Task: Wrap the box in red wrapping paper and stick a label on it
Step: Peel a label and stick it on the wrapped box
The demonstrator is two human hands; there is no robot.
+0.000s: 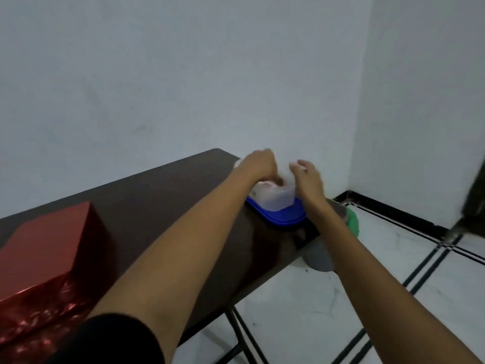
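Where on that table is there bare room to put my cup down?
The widest bare patch of the dark table lies between the red wrapped box and the blue lid, toward the wall. The left forearm crosses the near strip. The far end is crowded: the clear container stands on the lid, with the left hand and right hand at it.

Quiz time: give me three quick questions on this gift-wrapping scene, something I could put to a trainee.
1. True or false: neither hand touches the red wrapped box.
2. The translucent container stands on: A) a blue lid; B) a green plate; C) the red box.
3. Fill in: the ___ hand's fingers dip into the container's open top.
Key: 1 true; 2 A; 3 left hand, while the right hand is at the container's side.
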